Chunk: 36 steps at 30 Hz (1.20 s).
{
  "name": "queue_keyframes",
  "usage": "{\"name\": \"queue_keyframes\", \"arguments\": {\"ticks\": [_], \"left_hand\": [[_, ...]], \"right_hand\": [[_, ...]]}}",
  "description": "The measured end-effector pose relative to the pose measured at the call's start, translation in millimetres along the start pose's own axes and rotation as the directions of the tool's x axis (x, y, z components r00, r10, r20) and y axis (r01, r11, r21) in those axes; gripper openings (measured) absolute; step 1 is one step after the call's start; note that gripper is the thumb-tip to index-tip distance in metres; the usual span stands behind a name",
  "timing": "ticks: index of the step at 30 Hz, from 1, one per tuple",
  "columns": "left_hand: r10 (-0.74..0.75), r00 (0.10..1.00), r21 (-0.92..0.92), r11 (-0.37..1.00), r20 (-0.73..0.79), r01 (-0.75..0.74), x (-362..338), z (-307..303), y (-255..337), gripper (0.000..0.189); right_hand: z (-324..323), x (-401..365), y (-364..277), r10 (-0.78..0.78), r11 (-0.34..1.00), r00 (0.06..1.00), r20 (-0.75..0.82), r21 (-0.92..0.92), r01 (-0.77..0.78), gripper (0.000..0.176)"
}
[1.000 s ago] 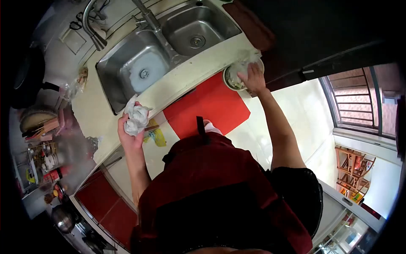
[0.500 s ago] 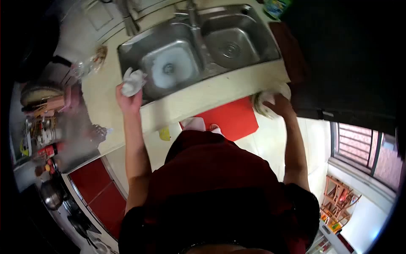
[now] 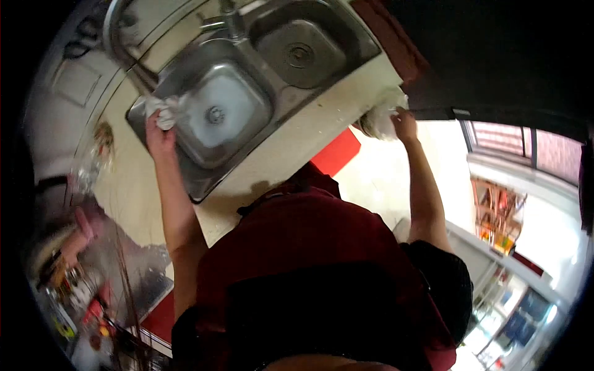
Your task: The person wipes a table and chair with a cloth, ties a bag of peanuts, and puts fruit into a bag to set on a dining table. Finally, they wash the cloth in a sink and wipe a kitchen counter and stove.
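White crumpled cloth (image 3: 162, 111) sits in the left hand (image 3: 158, 135), fingers closed round it, at the 9 o'clock rim of the steel sink (image 3: 185, 151). The right hand (image 3: 405, 123) is closed on a bowl (image 3: 373, 123) at the counter (image 3: 297, 148) edge, 3 o'clock of the sink. A red mat (image 3: 337, 154) lies on the floor at 5 o'clock.

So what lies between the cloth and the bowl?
Head view: the nearer sink basin, then a bare strip of counter, lie between the cloth in the left hand and the bowl in the right hand.
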State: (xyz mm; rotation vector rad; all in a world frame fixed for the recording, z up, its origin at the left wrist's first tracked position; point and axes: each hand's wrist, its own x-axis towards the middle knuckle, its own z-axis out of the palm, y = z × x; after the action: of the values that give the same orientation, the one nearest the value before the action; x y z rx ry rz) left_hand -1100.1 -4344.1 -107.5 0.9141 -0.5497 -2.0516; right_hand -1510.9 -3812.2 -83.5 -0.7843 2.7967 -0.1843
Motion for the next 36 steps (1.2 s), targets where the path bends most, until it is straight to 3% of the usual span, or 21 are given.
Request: {"name": "queue_keyframes", "arguments": {"ticks": [2, 4, 5, 6, 8, 9, 11, 12, 13, 14, 16, 18, 20, 22, 24, 26, 29, 32, 33, 35, 36], "left_hand": [[0.063, 0.996, 0.053, 0.997, -0.070, -0.059, 10.8, 10.5, -4.9, 0.027], [0.019, 0.981, 0.034, 0.999, 0.193, -0.026, 26.5, 0.3, -4.5, 0.026], [0.000, 1.000, 0.089, 0.996, 0.017, -0.002, -3.4, 46.8, -5.7, 0.029], [-0.074, 0.997, 0.086, 0.994, 0.037, 0.070, -15.5, 55.6, -14.7, 0.031], [-0.221, 0.972, 0.097, 0.972, 0.086, 0.212, -19.0, 67.8, -34.0, 0.033], [-0.261, 0.943, 0.167, 0.959, 0.208, 0.229, -4.5, 48.9, -56.5, 0.036], [-0.416, 0.902, 0.158, 0.904, 0.111, 0.397, -54.6, 115.6, -89.9, 0.035], [-0.512, 0.825, 0.208, 0.857, 0.239, 0.471, -64.4, 138.2, -109.3, 0.036], [-0.593, 0.725, 0.261, 0.805, 0.351, 0.532, -74.7, 160.1, -128.0, 0.037], [-0.614, 0.623, 0.420, 0.788, 0.484, 0.450, -91.2, 188.5, -145.6, 0.043], [-0.690, 0.613, 0.642, 0.677, 0.384, 0.360, -96.6, 213.4, -208.7, 0.045], [-0.787, 0.431, 0.717, 0.598, 0.442, 0.357, -149.4, 274.9, -223.5, 0.056], [-0.839, 0.418, 0.847, 0.473, 0.349, 0.241, -173.9, 289.6, -268.1, 0.077], [-0.806, 0.468, 0.908, 0.419, 0.361, 0.020, -185.7, 276.0, -327.4, 0.077], [-0.712, 0.588, 0.923, 0.295, 0.384, -0.246, -200.6, 287.2, -344.5, 0.074], [-0.634, 0.647, 0.904, 0.242, 0.423, -0.354, -199.7, 288.3, -358.1, 0.064], [-0.552, 0.695, 0.887, 0.307, 0.461, -0.344, -189.4, 284.6, -368.2, 0.030], [-0.727, 0.571, 0.887, 0.461, 0.383, -0.008, -192.6, 288.1, -353.1, 0.020], [-0.747, 0.525, 0.854, 0.515, 0.407, 0.070, -193.6, 283.6, -352.2, 0.015], [-0.713, 0.586, 0.793, 0.581, 0.385, 0.185, -198.2, 288.1, -333.3, 0.014], [-0.691, 0.617, 0.751, 0.618, 0.376, 0.234, -193.3, 291.8, -326.3, 0.014]], "right_hand": [[21.5, 13.1, -7.2, -0.025, 0.995, 0.999, 0.026, -0.093, 0.027, 0.031], [17.0, 16.6, -32.1, -0.053, 0.995, 0.997, 0.055, 0.082, 0.048, 0.030], [25.9, 23.8, -19.8, -0.126, 0.992, 0.984, 0.127, 0.028, 0.124, 0.032], [39.5, 30.3, -7.7, -0.194, 0.979, 0.959, 0.204, -0.017, 0.202, 0.035], [42.7, 33.2, -4.2, -0.120, 0.993, 0.975, 0.186, 0.033, 0.116, 0.036], [31.1, 34.6, -7.5, -0.111, 0.993, 0.972, 0.205, 0.056, 0.101, 0.037], [40.6, 31.7, -0.4, 0.021, 1.000, 0.994, 0.111, -0.017, -0.019, 0.036], [23.0, 26.0, -11.3, -0.070, 0.992, 0.991, 0.118, 0.109, 0.057, 0.038], [3.6, 15.8, -26.6, -0.105, 0.994, 0.992, 0.072, 0.021, 0.103, 0.038], [-6.1, 8.4, -34.8, -0.146, 0.987, 0.989, 0.033, -0.068, 0.148, 0.039], [-0.9, 4.0, -26.8, -0.144, 0.988, 0.990, -0.002, -0.046, 0.144, 0.042], [-17.5, -3.5, -29.2, -0.089, 0.995, 0.995, 0.042, 0.036, 0.088, 0.042], [-34.0, -16.0, -26.6, -0.153, 0.973, 0.982, -0.115, 0.154, 0.169, 0.036], [-50.8, -34.8, -22.4, -0.148, 0.954, 0.957, -0.248, 0.220, 0.204, 0.034], [-56.7, -53.4, -12.8, 0.026, 0.986, 0.946, -0.324, 0.162, 0.028, 0.033], [-31.8, -63.1, 6.2, 0.267, 0.873, 0.959, -0.092, 0.444, -0.201, 0.034], [-14.7, -52.2, -11.0, 0.198, 0.673, 0.980, -0.008, 0.728, -0.130, 0.036], [13.3, -22.2, -23.8, 0.222, 0.312, 0.927, 0.302, 0.879, -0.360, 0.044], [34.2, -12.0, -18.7, 0.119, 0.529, 0.981, 0.151, 0.827, -0.192, 0.046], [56.4, 6.3, -10.3, -0.181, 0.819, 0.980, -0.083, 0.539, 0.197, 0.048], [55.3, 15.5, -5.6, -0.227, 0.860, 0.973, 0.036, 0.477, 0.183, 0.049]]}}
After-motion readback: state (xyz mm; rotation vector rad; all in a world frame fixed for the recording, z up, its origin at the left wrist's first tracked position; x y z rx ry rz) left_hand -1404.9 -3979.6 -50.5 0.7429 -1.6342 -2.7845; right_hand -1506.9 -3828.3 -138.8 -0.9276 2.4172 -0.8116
